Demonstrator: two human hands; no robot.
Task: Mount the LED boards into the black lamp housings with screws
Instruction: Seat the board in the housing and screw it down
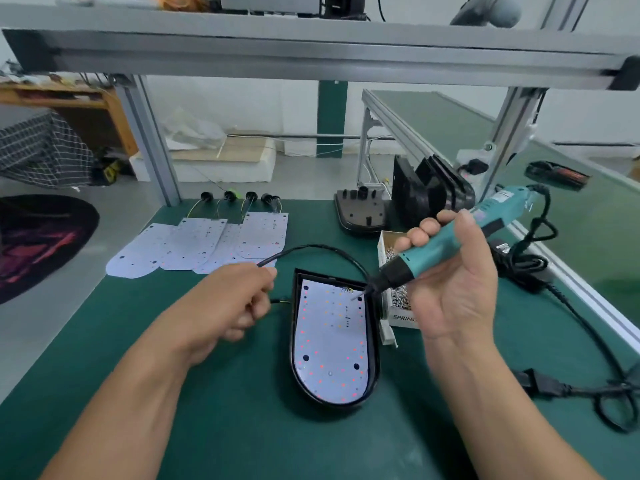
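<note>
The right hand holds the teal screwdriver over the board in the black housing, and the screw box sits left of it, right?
No. The head view shows the screw box right of the black housing, not left. The right hand does hold the teal screwdriver over the board.

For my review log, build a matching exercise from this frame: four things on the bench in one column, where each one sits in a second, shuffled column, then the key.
Things
1. electric screwdriver
2. screw box
3. loose LED boards
4. single LED board

Places
A. inside the black lamp housing
B. spread out, overlapping, at the far left of the green table
C. gripped in the right hand
D. just right of the housing, partly hidden by the right hand

Pairs: 1-C, 2-D, 3-B, 4-A
</note>
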